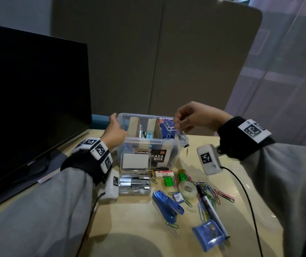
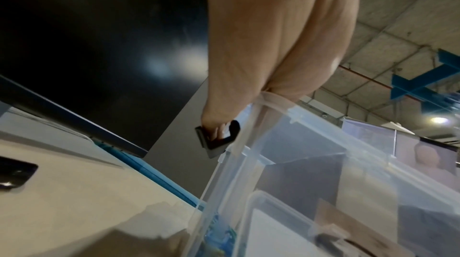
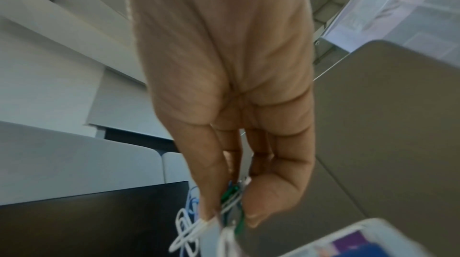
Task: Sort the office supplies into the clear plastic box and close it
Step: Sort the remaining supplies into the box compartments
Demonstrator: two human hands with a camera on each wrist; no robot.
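The clear plastic box (image 1: pixel 174 156) stands open on the desk, with cardboard dividers and supplies inside. My left hand (image 1: pixel 114 131) grips its left rim (image 2: pixel 276 101), the fingers curled over the edge beside a black latch (image 2: pixel 219 143). Over the box's right end, my right hand (image 1: pixel 183 119) pinches a small bunch of paper clips (image 3: pixel 196 224), white, blue and green, between thumb and fingers. Loose coloured paper clips (image 1: pixel 220 194), a tape roll (image 1: pixel 187 189), a blue stapler (image 1: pixel 167 205), a black marker (image 1: pixel 211 210) and green binder clips (image 1: pixel 168 181) lie in front of the box.
A case of staples (image 1: pixel 134 183) and a white eraser (image 1: pixel 164 173) sit close to the box front. A blue pouch (image 1: pixel 208 236) lies near the desk's front edge. A black monitor (image 1: pixel 29 101) stands at the left and grey partitions behind. Wrist cables trail across the desk.
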